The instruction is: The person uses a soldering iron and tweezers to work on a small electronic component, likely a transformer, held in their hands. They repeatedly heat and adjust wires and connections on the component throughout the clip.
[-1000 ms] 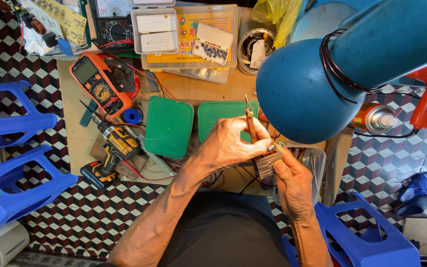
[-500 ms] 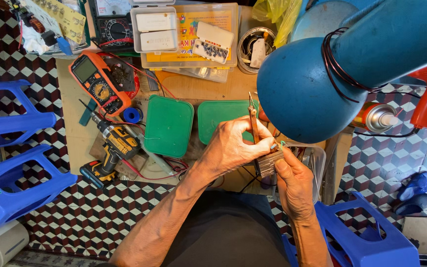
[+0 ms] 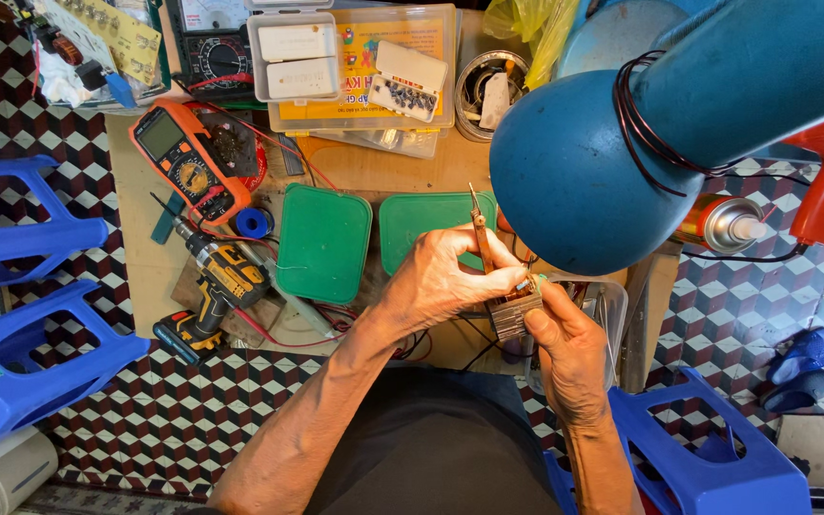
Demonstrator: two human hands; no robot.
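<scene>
- The big blue lamp (image 3: pixel 612 162) hangs over our wooden table (image 3: pixel 374 172) and hides part of it.
- Blue plastic stools (image 3: pixel 21 286) stand on the checked floor, to the left and lower right.
- Two green lids (image 3: pixel 324 243) lie flat side by side in the middle of the table, near our hands.
- An orange meter (image 3: pixel 183 162) lies at the top left, and a yellow and black drill (image 3: pixel 216 286) lies below it, both well away from our hands.
- Our left hand (image 3: pixel 441 281) is curled shut around thin tweezers (image 3: pixel 481 229). The tweezers point down toward the small part.
- Our right hand (image 3: pixel 569 348) is closed too. Its fingers pinch a small brown block with wires (image 3: pixel 515 310) at the front edge of the table, just under the lamp.
- The two hands touch each other right at the block.
- We think we are in the middle of picking at a tiny bit on top of the block.
- The next move needs a slow, steady tweezer tip while the right hand keeps the block from turning. The bit itself is too small for us to see well.
</scene>
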